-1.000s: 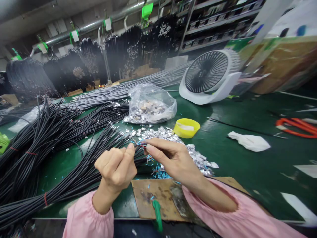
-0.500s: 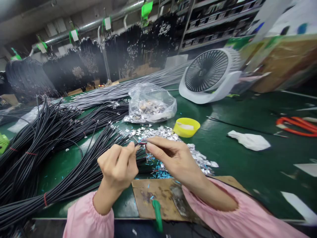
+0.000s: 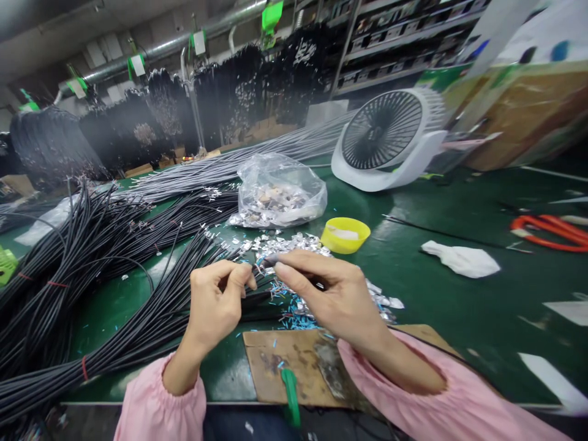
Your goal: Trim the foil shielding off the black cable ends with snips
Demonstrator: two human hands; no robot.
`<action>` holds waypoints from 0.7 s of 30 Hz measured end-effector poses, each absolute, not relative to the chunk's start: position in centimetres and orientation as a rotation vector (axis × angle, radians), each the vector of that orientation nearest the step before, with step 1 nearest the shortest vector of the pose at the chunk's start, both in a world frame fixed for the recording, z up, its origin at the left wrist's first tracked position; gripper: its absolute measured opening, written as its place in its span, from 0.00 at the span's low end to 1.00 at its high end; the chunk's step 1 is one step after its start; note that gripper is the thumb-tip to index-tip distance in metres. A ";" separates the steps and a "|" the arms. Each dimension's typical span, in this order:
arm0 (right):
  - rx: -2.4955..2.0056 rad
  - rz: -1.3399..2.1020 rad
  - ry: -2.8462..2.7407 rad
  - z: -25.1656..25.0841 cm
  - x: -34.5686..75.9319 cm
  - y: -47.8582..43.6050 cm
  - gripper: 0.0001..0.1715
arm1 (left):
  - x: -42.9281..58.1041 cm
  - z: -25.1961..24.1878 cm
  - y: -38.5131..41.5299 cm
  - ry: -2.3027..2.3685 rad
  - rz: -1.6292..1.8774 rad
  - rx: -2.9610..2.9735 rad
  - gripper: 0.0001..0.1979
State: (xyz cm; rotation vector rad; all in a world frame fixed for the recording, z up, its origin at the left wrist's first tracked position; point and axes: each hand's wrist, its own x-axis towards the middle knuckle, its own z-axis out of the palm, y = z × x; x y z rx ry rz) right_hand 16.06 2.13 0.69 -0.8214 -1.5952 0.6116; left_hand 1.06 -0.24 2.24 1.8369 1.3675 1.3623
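Above the middle of the table, my right hand pinches the end of a black cable between thumb and fingers. Thin wires spread from the cable's tip towards the left. My left hand is closed, its thumb and forefinger pressed together beside those wires; whatever they grip is too small to make out. Beneath and behind both hands lies a heap of silver foil scraps, with small blue offcuts nearer to me.
Bundles of black cables cover the left side. A clear plastic bag of scraps, a yellow dish and a white fan stand further back. In front lies a cardboard piece with a green-handled tool. Orange-handled pliers or scissors lie right.
My left hand has shifted slightly and turned, its fingertips now a little away from the cable's tip. My right hand keeps hold of the cable, more of whose end shows now.
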 end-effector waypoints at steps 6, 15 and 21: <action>-0.913 0.607 -1.605 0.9 16.3 2.3 0.21 | 1.3 1.5 0.0 1.393 1.526 2.014 0.07; -0.605 0.729 -1.758 0.8 16.3 2.2 0.19 | 0.9 2.5 0.0 1.159 1.106 1.905 0.14; -0.795 0.490 -1.675 0.0 15.9 2.6 0.14 | 1.6 1.4 0.9 1.185 1.168 1.507 0.13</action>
